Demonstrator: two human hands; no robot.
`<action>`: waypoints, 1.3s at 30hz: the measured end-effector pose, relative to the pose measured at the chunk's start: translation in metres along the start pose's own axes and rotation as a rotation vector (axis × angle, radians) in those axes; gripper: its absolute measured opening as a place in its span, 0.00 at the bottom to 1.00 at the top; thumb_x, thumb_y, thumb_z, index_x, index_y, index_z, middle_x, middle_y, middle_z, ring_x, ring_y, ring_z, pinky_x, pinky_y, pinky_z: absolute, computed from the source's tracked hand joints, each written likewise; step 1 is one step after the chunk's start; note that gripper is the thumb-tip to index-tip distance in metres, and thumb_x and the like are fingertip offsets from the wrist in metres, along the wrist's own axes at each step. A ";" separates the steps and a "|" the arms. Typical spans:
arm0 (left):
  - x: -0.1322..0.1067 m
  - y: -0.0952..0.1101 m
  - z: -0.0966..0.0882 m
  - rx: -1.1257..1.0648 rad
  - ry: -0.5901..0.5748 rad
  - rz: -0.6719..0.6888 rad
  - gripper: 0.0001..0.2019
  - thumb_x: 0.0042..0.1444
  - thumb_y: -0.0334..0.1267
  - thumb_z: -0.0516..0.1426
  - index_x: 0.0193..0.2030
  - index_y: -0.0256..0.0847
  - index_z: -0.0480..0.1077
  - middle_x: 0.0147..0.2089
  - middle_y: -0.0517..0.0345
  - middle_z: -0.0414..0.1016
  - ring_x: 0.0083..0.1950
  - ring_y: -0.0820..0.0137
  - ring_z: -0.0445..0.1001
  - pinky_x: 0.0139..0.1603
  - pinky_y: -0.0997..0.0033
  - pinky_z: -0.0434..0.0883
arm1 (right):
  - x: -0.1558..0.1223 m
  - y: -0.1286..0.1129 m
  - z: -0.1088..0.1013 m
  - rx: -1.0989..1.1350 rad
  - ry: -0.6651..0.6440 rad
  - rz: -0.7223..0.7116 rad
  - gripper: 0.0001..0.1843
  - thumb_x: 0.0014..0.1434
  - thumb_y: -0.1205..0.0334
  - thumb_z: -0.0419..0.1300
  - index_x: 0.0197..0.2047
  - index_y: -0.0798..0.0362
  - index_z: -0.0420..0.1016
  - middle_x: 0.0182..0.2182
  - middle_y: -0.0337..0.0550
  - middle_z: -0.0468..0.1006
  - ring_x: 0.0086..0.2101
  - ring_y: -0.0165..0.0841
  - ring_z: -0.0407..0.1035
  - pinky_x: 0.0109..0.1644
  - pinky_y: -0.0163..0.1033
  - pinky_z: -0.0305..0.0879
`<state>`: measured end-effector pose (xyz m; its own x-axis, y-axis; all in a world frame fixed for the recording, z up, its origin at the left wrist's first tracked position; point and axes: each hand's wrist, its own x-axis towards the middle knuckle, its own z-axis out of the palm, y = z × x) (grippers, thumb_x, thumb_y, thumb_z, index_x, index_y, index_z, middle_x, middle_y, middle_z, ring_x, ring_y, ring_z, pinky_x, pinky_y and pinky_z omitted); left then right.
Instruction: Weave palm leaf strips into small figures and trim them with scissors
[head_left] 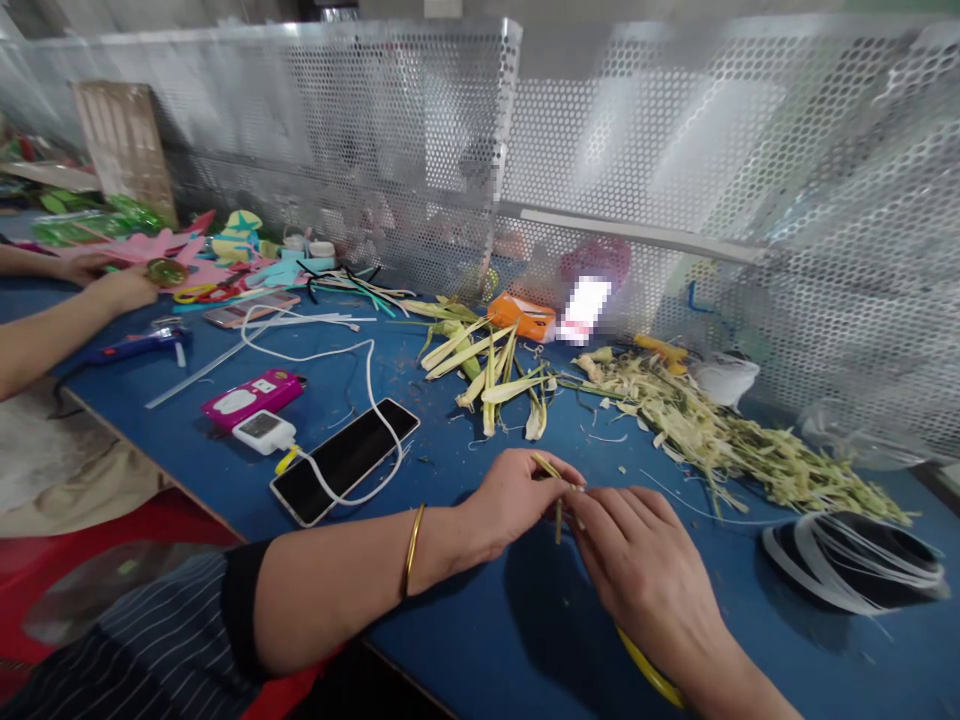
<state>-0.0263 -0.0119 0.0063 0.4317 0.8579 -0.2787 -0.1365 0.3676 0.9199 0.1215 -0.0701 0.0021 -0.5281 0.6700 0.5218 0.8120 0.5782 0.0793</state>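
Observation:
Both my hands meet over the blue table [480, 620] near its front edge. My left hand [510, 500] is closed in a pinch on a thin yellow-green leaf strip [559, 480]. My right hand [645, 570] is closed too, its fingertips pinching the same strip from the right. A gold bangle sits on my left wrist and a yellow one shows under my right wrist. Several more cut leaf strips [487, 370] lie just beyond my hands.
A heap of leaf trimmings [735, 430] lies right, with a black-and-white coil [855, 560] beside it. A phone [345, 458] on a white cable, a power bank [262, 430] and a pink case [251, 395] lie left. Another person's arms [67, 300] work far left. Perforated metal screens [420, 130] back the table.

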 end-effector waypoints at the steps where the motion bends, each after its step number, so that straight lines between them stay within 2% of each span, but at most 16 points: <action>1: 0.000 -0.001 0.000 -0.014 0.000 -0.004 0.05 0.48 0.26 0.57 0.30 0.34 0.75 0.23 0.62 0.70 0.23 0.78 0.66 0.28 0.76 0.65 | 0.000 0.000 0.000 -0.016 -0.020 -0.010 0.10 0.65 0.71 0.49 0.41 0.55 0.71 0.35 0.47 0.77 0.34 0.37 0.67 0.44 0.45 0.56; 4: 0.001 -0.002 0.000 -0.053 -0.029 -0.018 0.06 0.50 0.26 0.55 0.32 0.33 0.74 0.24 0.60 0.70 0.24 0.78 0.66 0.29 0.76 0.64 | -0.002 0.001 0.000 -0.063 -0.049 -0.058 0.11 0.65 0.72 0.49 0.44 0.57 0.72 0.33 0.47 0.76 0.33 0.37 0.66 0.45 0.46 0.56; 10: -0.001 -0.002 0.002 -0.091 -0.091 -0.041 0.07 0.51 0.25 0.54 0.32 0.33 0.73 0.23 0.61 0.68 0.23 0.77 0.65 0.28 0.75 0.64 | -0.001 0.003 -0.003 -0.131 -0.054 -0.140 0.14 0.66 0.72 0.47 0.44 0.58 0.73 0.31 0.47 0.75 0.32 0.37 0.64 0.46 0.47 0.56; 15: -0.003 0.000 0.003 -0.085 -0.072 -0.062 0.04 0.50 0.27 0.56 0.32 0.33 0.73 0.27 0.59 0.71 0.27 0.78 0.68 0.33 0.76 0.66 | -0.001 0.002 -0.002 -0.103 0.003 -0.094 0.14 0.66 0.72 0.47 0.42 0.58 0.74 0.30 0.46 0.75 0.31 0.36 0.65 0.47 0.47 0.56; 18: -0.002 0.001 0.002 -0.008 -0.100 -0.071 0.05 0.51 0.32 0.58 0.34 0.34 0.74 0.27 0.59 0.71 0.27 0.76 0.69 0.31 0.74 0.66 | -0.001 0.002 -0.001 -0.001 0.075 0.025 0.10 0.65 0.71 0.52 0.38 0.55 0.74 0.28 0.43 0.76 0.30 0.35 0.67 0.45 0.45 0.57; 21: -0.001 0.002 -0.002 0.161 -0.099 -0.017 0.10 0.53 0.41 0.59 0.35 0.35 0.75 0.23 0.63 0.66 0.22 0.78 0.60 0.24 0.76 0.56 | -0.001 0.004 -0.001 0.274 0.154 0.282 0.07 0.64 0.66 0.56 0.37 0.52 0.75 0.30 0.41 0.77 0.31 0.33 0.69 0.42 0.40 0.60; 24: 0.000 0.005 -0.006 0.242 -0.095 0.037 0.18 0.55 0.50 0.57 0.35 0.35 0.76 0.19 0.67 0.58 0.19 0.79 0.52 0.21 0.75 0.50 | 0.001 0.005 -0.004 0.625 0.122 0.572 0.07 0.63 0.61 0.58 0.33 0.50 0.75 0.29 0.38 0.78 0.30 0.32 0.70 0.35 0.35 0.62; 27: 0.000 0.012 -0.011 0.390 -0.131 0.102 0.21 0.57 0.53 0.54 0.38 0.36 0.77 0.21 0.64 0.63 0.19 0.78 0.54 0.20 0.74 0.51 | 0.004 0.005 -0.008 0.837 0.098 0.754 0.10 0.60 0.57 0.60 0.29 0.51 0.76 0.26 0.38 0.76 0.29 0.31 0.69 0.33 0.34 0.62; 30: 0.000 0.021 -0.016 0.621 -0.122 0.233 0.20 0.60 0.51 0.51 0.37 0.39 0.78 0.28 0.58 0.74 0.22 0.76 0.61 0.24 0.73 0.56 | 0.007 0.006 -0.010 0.957 0.094 0.847 0.11 0.58 0.55 0.61 0.29 0.52 0.75 0.25 0.39 0.75 0.29 0.32 0.68 0.33 0.35 0.61; 32: 0.000 0.025 -0.018 0.767 -0.080 0.287 0.20 0.61 0.51 0.51 0.35 0.41 0.79 0.30 0.56 0.78 0.27 0.73 0.68 0.28 0.73 0.59 | 0.007 0.007 -0.009 1.015 0.112 0.887 0.11 0.57 0.54 0.62 0.29 0.53 0.75 0.24 0.38 0.73 0.28 0.31 0.66 0.32 0.35 0.60; 36: 0.001 0.027 -0.020 0.970 0.037 0.313 0.22 0.59 0.56 0.52 0.31 0.44 0.80 0.27 0.55 0.78 0.30 0.69 0.71 0.29 0.71 0.59 | 0.007 0.009 -0.007 1.052 0.150 0.898 0.11 0.55 0.54 0.63 0.29 0.53 0.74 0.22 0.37 0.71 0.26 0.29 0.62 0.30 0.34 0.58; 39: 0.003 0.025 -0.020 1.061 0.055 0.451 0.21 0.58 0.55 0.54 0.26 0.44 0.79 0.27 0.55 0.78 0.32 0.67 0.71 0.33 0.70 0.61 | 0.007 0.009 -0.007 1.044 0.160 0.874 0.11 0.55 0.54 0.63 0.28 0.53 0.74 0.22 0.37 0.70 0.26 0.29 0.61 0.31 0.34 0.58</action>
<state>-0.0459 0.0073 0.0229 0.4912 0.8587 0.1462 0.5612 -0.4404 0.7007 0.1267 -0.0633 0.0120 0.1469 0.9748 0.1676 0.2620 0.1250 -0.9569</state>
